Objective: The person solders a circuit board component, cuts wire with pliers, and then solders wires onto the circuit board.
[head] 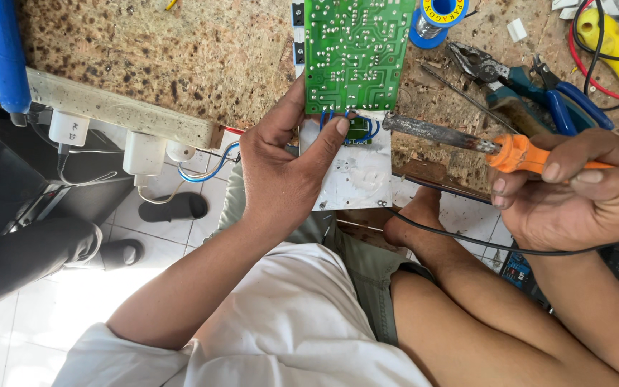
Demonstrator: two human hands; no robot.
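**Soldering iron at a green circuit board**

At top centre, a green circuit board (352, 54) lies on the speckled bench (180, 57), its short blue wires (370, 127) at the lower edge. The left hand (288, 168) has its grip clamped on that edge. The right hand (574, 190) has its grip closed around an orange-handled soldering iron (467, 142), tip beside the wires. Blue-handled pliers (539, 86) and a blue-and-yellow solder spool (435, 18) lie at upper right.

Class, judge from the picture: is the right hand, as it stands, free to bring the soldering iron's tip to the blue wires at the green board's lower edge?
Probably yes. The right hand holds the soldering iron, whose tip already lies beside the blue wires. Only the left hand, with a finger there, crowds the green board.
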